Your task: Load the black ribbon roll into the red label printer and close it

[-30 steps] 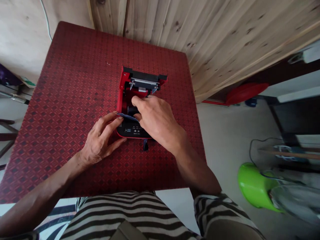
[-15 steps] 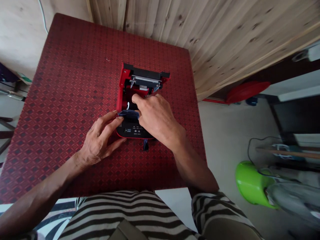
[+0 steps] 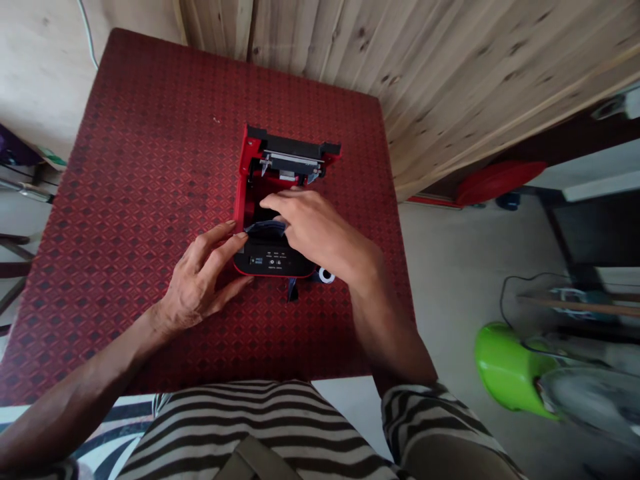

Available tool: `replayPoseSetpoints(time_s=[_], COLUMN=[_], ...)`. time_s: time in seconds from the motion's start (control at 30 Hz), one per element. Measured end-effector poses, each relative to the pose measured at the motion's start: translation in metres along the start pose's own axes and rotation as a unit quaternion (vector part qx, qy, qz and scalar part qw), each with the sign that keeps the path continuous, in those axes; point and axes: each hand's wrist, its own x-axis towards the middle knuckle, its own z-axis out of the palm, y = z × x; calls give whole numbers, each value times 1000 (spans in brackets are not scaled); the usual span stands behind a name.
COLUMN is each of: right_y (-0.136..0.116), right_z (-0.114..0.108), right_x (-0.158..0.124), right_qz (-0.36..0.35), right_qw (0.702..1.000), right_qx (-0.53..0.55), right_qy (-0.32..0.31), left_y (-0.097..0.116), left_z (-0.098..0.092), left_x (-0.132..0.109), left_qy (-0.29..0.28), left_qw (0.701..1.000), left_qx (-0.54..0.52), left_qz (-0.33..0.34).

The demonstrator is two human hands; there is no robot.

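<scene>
On the table stands a red and black label printer (image 3: pixel 274 262) with its lid (image 3: pixel 293 148) raised. A strip of dark blue film (image 3: pixel 265 229) crosses the front of its opening. My left hand (image 3: pixel 200 273) grips the front left corner, thumb at the front edge and fingertips on the left side near the film. Over the opening, my right hand (image 3: pixel 313 223) has its fingers inside and pinches the film's right end; its fingertips are partly hidden. A dark film tail (image 3: pixel 293 291) hangs at the printer's front. Beside it a roll with a white core (image 3: pixel 327 275) shows under my right wrist.
The table (image 3: pixel 150 147) has a red patterned cover. A wooden plank wall (image 3: pixel 320 40) borders its far side. On the floor to the right are a green plastic stool or tub (image 3: pixel 510 370) and a dark cable (image 3: pixel 505 293).
My right hand has shifted slightly right, and the film's edge has moved right with it. A white ring inside the opening is out of sight; the white-cored roll beside the printer now shows. My left hand stays put.
</scene>
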Motion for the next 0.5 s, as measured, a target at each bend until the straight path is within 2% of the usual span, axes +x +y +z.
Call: replayPoseSetpoints(time_s=[0.13, 0.27, 0.37, 0.47, 0.5], right_y=[4, 0, -5, -8, -9], right_z=[-8, 7, 25, 39, 42], right_x=[-38, -58, -59, -62, -64], right_qz=[-72, -90, -81, -70, -70], right_qw=[989, 978, 966, 957, 954], right_qx=[111, 112, 77, 29, 14], right_qy=[69, 154, 231, 280, 292], left_y=[0, 0, -4, -12, -15], left_z=[-2, -15, -32, -42, -43], left_x=[0, 9, 34, 76, 90], left_qy=[0, -10, 2, 49, 45], left_qw=[1000, 999, 999, 998, 999], left_qx=[-3, -38, -47, -20, -10], left_qz=[8, 5, -2, -17, -20])
